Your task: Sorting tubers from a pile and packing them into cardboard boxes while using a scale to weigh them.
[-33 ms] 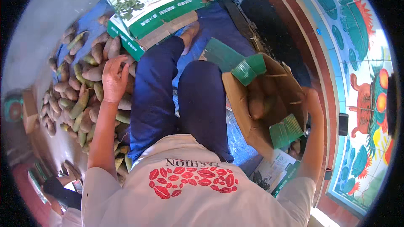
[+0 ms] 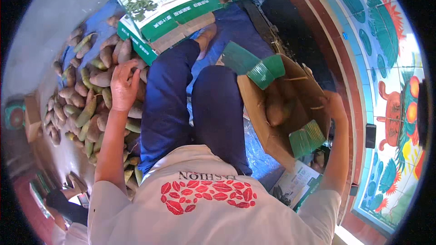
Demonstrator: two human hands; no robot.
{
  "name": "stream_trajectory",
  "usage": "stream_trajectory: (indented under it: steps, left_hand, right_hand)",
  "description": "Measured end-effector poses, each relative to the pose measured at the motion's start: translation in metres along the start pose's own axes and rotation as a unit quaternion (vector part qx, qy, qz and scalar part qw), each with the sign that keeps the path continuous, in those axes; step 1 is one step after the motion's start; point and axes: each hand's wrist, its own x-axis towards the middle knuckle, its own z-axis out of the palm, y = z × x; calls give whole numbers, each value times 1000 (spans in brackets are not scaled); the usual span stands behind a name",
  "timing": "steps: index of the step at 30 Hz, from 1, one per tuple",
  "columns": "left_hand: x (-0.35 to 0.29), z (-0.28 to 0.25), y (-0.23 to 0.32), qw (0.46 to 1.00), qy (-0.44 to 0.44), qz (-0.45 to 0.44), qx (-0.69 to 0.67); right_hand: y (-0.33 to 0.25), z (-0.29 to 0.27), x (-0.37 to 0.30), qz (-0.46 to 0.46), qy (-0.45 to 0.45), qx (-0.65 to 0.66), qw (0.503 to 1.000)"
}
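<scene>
My left hand (image 2: 123, 87) rests palm-down on the pile of radishes (image 2: 86, 104), fingers spread and curled over one brown root near the top of the heap, beside my left knee. The radishes (long, brown at one end and green at the other) lie every which way across the floor to my left, most with their long axes running roughly from the lower left toward the upper right of the view. My right hand (image 2: 335, 104) grips the far rim of an open cardboard box (image 2: 277, 140), fingers closed on its edge; the box sits against my right leg, tipped so its mouth faces up. Inside it lie a few brown radishes (image 2: 274, 106), their long axes pointing up and down the frame. The box's flaps (image 2: 265, 71) are green with ribbed stripes, one pair at the top, another at the lower right. Ahead of my knees lies a stack of flattened cartons (image 2: 163, 7), white and green, printed with a picture of green roots, their brown undersides showing at the edge. Another printed sheet (image 2: 295, 183) lies by my right elbow. Beyond the box a tiled wall (image 2: 386, 63) shows blue leaves and an orange figure.
</scene>
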Motion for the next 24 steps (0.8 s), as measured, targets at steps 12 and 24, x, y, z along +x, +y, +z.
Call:
stream_trajectory:
  steps: [12,24]
  left_hand:
    - [-16,-2,-17,999,-11,17,48]
    - [-68,27,-54,994,-67,-34,83]
  right_hand:
    - [-28,59,120,-3,-34,90,995]
    - [-108,26,89,-31,108,28,993]
